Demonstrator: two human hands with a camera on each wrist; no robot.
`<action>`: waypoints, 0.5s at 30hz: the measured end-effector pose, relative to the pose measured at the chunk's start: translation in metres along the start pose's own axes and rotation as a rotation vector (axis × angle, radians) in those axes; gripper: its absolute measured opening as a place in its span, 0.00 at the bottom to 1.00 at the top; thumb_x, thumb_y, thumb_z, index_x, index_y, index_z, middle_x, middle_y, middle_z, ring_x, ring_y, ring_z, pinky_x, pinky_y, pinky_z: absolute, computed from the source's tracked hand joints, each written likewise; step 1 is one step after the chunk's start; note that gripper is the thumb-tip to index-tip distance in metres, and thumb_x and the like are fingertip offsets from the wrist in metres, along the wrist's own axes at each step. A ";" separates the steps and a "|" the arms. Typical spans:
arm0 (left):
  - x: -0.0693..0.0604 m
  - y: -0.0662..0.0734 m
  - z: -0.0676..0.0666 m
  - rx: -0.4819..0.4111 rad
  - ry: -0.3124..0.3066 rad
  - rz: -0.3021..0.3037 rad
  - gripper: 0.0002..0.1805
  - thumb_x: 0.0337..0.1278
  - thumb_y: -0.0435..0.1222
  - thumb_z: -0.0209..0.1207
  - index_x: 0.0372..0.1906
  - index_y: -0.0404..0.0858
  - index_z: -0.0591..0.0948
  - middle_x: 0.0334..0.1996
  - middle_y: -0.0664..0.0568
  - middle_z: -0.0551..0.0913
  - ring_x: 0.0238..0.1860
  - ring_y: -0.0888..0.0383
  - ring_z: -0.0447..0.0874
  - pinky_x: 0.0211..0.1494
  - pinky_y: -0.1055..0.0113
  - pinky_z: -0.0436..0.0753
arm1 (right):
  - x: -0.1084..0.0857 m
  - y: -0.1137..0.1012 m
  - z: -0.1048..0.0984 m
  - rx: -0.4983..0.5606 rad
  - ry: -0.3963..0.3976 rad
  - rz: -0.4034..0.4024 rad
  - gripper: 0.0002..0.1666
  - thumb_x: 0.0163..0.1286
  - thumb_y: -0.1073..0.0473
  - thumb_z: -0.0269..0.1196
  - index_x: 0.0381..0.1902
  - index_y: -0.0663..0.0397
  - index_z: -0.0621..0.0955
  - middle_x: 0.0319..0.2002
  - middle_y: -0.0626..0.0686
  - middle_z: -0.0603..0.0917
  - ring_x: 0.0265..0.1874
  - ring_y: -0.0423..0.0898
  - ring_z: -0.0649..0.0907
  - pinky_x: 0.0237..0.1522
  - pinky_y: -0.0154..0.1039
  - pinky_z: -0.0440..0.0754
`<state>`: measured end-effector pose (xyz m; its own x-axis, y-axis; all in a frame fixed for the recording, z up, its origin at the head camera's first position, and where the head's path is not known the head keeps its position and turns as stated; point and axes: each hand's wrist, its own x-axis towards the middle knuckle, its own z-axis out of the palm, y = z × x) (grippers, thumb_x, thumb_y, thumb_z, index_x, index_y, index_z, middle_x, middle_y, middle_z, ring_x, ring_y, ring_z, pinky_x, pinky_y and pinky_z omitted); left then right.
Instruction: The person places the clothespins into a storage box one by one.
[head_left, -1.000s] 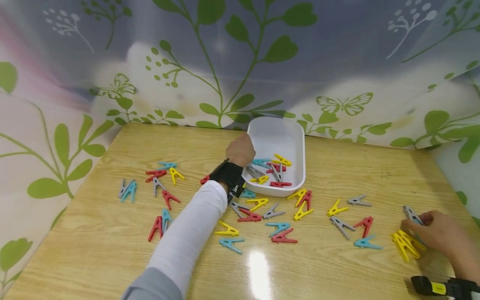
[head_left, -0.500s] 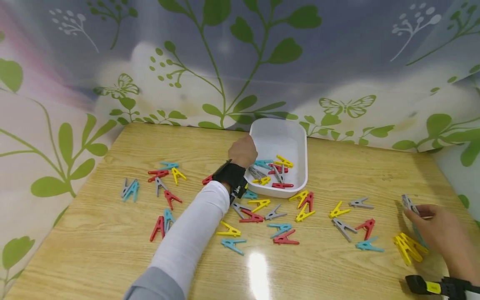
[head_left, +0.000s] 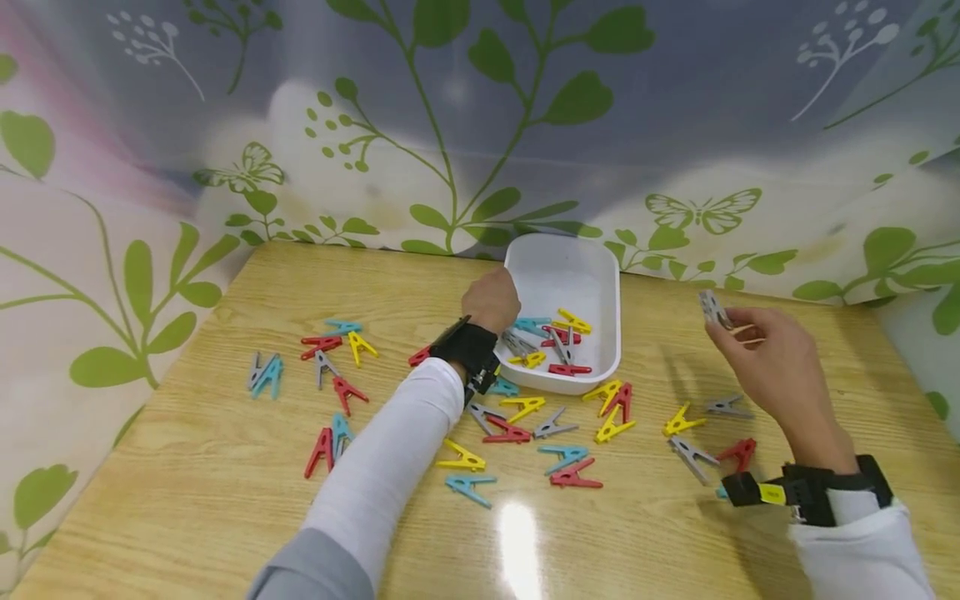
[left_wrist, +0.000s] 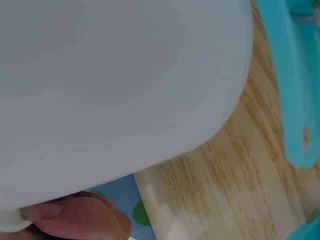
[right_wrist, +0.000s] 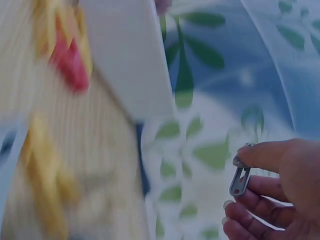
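My left hand grips the left rim of a white plastic tub. In the left wrist view the tub wall fills most of the picture, and part of my hand shows at the lower rim. Raised above the table to the right of the tub, my right hand pinches a grey clothespin between thumb and fingers. The right wrist view shows this clothespin too. Inside the tub lie several clothespins, among them a yellow one and a red one.
Several red, yellow, blue and grey clothespins lie scattered on the wooden table. A blue clothespin lies at the left, a yellow one at the right below my right hand. A leaf-patterned cloth stands behind the table.
My right hand has lifted the grey clothespin off the right side of the table and moved it left, toward the tub. The left hand stays on the rim.
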<state>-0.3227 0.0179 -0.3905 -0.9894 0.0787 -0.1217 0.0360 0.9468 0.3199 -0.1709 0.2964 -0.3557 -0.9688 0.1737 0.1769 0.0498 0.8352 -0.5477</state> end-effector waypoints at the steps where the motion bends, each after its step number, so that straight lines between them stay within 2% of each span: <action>1: 0.000 0.000 0.000 -0.001 0.003 -0.002 0.15 0.66 0.39 0.54 0.53 0.36 0.78 0.46 0.45 0.83 0.43 0.48 0.83 0.41 0.56 0.82 | 0.004 -0.009 0.003 0.021 -0.004 -0.030 0.31 0.72 0.45 0.55 0.57 0.68 0.76 0.49 0.66 0.76 0.43 0.63 0.78 0.38 0.59 0.76; 5: 0.001 -0.002 0.000 0.002 0.007 -0.008 0.16 0.66 0.39 0.53 0.53 0.35 0.77 0.46 0.45 0.82 0.44 0.48 0.83 0.42 0.56 0.82 | 0.017 -0.037 0.021 0.068 -0.034 -0.105 0.28 0.71 0.45 0.57 0.55 0.64 0.77 0.48 0.63 0.78 0.43 0.60 0.79 0.38 0.57 0.77; 11: -0.001 -0.001 0.000 0.001 0.000 -0.006 0.17 0.67 0.39 0.52 0.54 0.35 0.76 0.46 0.45 0.82 0.44 0.49 0.83 0.42 0.57 0.81 | 0.028 -0.063 0.048 0.076 -0.129 -0.125 0.29 0.71 0.45 0.57 0.57 0.64 0.77 0.49 0.62 0.78 0.44 0.58 0.79 0.40 0.53 0.77; 15: -0.002 -0.001 -0.001 -0.002 0.004 0.012 0.17 0.67 0.39 0.53 0.55 0.35 0.76 0.45 0.45 0.83 0.43 0.48 0.83 0.42 0.57 0.82 | 0.032 -0.077 0.062 0.049 -0.159 -0.150 0.28 0.71 0.47 0.58 0.56 0.65 0.77 0.48 0.62 0.78 0.44 0.57 0.78 0.39 0.52 0.77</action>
<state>-0.3214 0.0162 -0.3894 -0.9896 0.0887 -0.1136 0.0477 0.9451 0.3232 -0.2203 0.2055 -0.3586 -0.9908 -0.0386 0.1299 -0.1059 0.8186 -0.5645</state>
